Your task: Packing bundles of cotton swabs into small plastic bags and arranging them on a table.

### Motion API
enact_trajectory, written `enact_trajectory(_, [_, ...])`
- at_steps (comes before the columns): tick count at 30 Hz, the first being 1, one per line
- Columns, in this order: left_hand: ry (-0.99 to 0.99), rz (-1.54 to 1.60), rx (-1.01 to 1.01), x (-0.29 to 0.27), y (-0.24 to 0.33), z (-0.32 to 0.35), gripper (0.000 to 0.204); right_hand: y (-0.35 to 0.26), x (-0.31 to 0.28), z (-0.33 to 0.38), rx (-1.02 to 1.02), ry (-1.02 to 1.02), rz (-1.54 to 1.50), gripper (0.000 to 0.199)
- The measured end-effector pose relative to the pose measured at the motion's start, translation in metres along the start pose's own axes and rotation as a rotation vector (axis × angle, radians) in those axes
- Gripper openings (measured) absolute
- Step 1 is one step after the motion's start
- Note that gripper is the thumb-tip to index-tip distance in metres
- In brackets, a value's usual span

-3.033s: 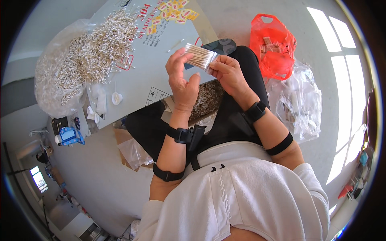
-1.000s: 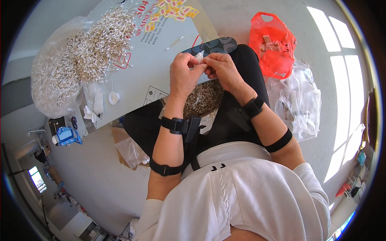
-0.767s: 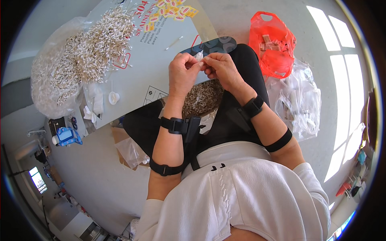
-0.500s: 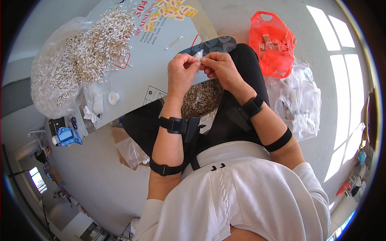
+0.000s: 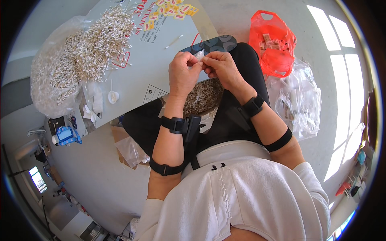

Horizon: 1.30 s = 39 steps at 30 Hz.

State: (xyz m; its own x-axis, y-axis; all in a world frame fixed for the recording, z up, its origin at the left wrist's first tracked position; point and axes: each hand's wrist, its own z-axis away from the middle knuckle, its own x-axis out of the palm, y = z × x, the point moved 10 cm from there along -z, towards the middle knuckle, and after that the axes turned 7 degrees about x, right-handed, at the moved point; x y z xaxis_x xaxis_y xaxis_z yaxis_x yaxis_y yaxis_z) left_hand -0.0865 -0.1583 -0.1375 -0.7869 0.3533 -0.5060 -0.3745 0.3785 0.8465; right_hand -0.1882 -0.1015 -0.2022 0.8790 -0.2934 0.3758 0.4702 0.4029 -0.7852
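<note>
Close together at the table's near edge, both my hands pinch a small clear plastic bag with something white inside. My left hand grips its left side between thumb and fingertips. On the other side, my right hand has thumb and forefinger closed on it; the fingers partly cover the bag. Below the hands, a container of loose cotton swabs sits between my legs. One cotton swab lies alone on the table just beyond my left hand.
A large heap of cotton swabs spills from a clear bag on the table. Yellow-and-white labels lie at the far edge. A small white dish stands nearer. Right of my leg are a red bag and clear plastic bags.
Both hands keep their pinch on the small bag. My left hand has shifted very slightly to the right, and the bag's top has tilted a little. Everything else looks the same.
</note>
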Motion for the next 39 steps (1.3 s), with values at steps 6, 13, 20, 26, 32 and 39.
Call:
enact_trajectory(6, [0.014,-0.127,0.11,0.0,0.02,-0.001,0.016,-0.003,-0.005,-0.001,-0.033,0.03,-0.026,0.015])
enact_trajectory(13, [0.002,-0.058,0.076,0.001,0.01,-0.001,0.014,-0.002,-0.004,0.0,-0.021,0.022,0.007,0.013])
enact_trajectory(20, [-0.022,0.135,-0.017,0.003,-0.005,-0.001,0.008,-0.002,-0.003,0.0,-0.022,0.012,0.015,0.013])
enact_trajectory(26, [-0.01,0.094,-0.041,0.001,-0.012,-0.001,0.005,-0.003,0.0,-0.001,-0.023,0.005,0.042,0.011])
enact_trajectory(32, [-0.005,0.098,-0.052,0.001,-0.014,-0.001,0.005,-0.005,0.0,-0.002,-0.041,0.005,0.063,0.013])
enact_trajectory(39, [-0.014,0.117,-0.075,0.001,-0.015,-0.001,0.006,-0.006,0.0,-0.002,-0.045,0.027,0.082,0.014])
